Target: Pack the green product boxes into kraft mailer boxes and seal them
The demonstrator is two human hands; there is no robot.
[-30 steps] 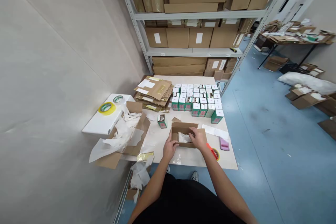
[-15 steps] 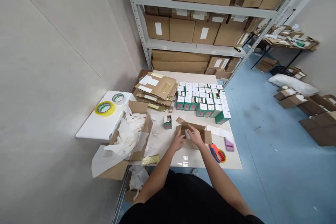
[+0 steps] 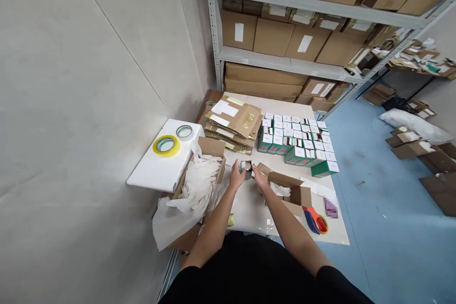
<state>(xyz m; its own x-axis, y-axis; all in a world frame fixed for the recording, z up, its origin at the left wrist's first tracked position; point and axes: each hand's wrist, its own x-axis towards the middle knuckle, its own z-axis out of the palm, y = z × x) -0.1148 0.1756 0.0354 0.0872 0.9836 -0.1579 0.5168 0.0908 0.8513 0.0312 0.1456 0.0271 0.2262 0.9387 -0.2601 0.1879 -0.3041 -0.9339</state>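
Between my two hands stands a small green box (image 3: 245,164) with its top open and something round and silvery inside. My left hand (image 3: 236,176) closes on its left side, and my right hand (image 3: 260,177) is against its right side, with the fingertips partly hidden. Just right of the hands an open cardboard box (image 3: 305,196) holds crumpled white paper (image 3: 280,189). Several green-and-white small boxes (image 3: 297,137) stand in rows farther back on the table.
Flattened cartons (image 3: 233,121) are stacked behind my hands. At left sit a carton of white paper (image 3: 197,183) and tape rolls (image 3: 166,145) on a white surface. Scissors (image 3: 315,221) lie near the right front edge. A loaded shelf (image 3: 267,59) stands behind the table.
Both hands have left the open cardboard box and moved left to the small green box. White paper now shows inside the cardboard box. The view has shifted too.
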